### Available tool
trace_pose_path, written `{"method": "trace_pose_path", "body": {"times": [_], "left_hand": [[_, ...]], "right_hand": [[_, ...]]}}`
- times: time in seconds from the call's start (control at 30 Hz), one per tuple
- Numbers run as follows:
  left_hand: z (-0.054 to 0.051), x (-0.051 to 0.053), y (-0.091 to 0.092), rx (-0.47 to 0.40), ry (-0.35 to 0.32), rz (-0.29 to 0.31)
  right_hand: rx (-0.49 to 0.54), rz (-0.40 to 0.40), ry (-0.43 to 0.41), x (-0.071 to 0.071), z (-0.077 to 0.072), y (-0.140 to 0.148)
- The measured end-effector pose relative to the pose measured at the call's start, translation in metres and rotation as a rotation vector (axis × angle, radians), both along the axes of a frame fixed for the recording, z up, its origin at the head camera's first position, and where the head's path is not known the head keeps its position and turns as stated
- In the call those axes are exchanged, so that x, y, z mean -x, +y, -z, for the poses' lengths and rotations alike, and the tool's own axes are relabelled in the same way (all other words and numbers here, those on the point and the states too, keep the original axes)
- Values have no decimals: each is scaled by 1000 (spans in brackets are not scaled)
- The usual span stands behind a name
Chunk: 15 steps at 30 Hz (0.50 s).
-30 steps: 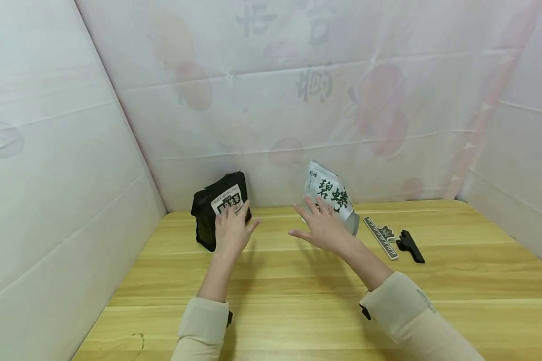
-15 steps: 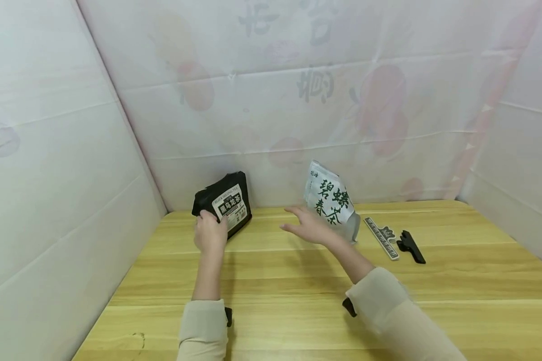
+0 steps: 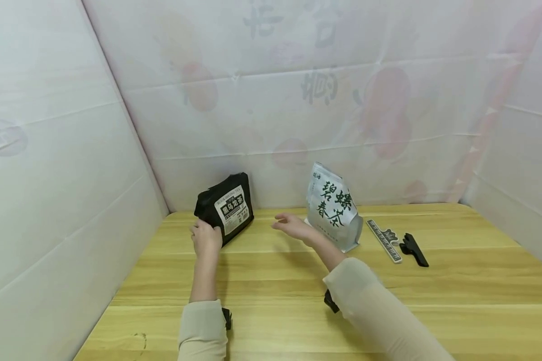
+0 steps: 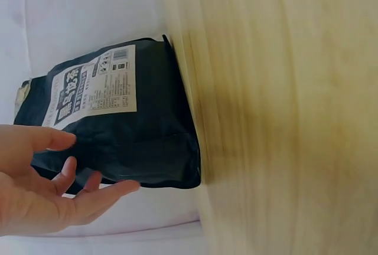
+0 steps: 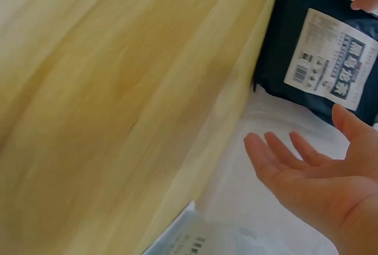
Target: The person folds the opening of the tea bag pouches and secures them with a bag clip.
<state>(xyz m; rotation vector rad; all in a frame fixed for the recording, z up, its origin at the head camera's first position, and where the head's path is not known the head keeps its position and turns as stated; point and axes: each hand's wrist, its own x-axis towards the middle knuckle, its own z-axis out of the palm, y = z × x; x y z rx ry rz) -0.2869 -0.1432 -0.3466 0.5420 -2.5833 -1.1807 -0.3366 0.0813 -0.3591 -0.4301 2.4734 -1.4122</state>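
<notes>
A black tea bag (image 3: 212,204) with a white label stands near the back of the table on the left. My left hand (image 3: 206,238) is at its lower left side; in the left wrist view that hand (image 4: 44,187) has its fingers loosely bent beside the bag (image 4: 162,101), and whether they touch it I cannot tell. Between the two bags, my right hand (image 3: 293,228) hovers with fingers extended, just left of a silver-white tea bag (image 3: 331,205) with green characters. The right wrist view shows this hand (image 5: 331,184) holding nothing.
Right of the silver-white bag, a patterned flat clip (image 3: 384,240) and a black clip (image 3: 414,249) lie on the wooden table (image 3: 271,321). A pale printed cloth (image 3: 271,115) hangs behind the table and along both sides.
My left hand has moved left from in front of the black bag to its side. My right hand has moved left, away from the silver-white bag, uncovering its front. Both bags stay about where they were.
</notes>
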Motion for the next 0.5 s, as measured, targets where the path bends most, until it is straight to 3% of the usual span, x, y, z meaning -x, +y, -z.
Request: {"method": "trace_pose_path", "body": {"times": [0.23, 0.5], "left_hand": [[4, 5, -2, -32, -23, 39], [7, 8, -3, -49, 9, 28]], "right_hand": [[122, -15, -130, 10, 4, -15], [207, -4, -179, 16, 11, -19]]}}
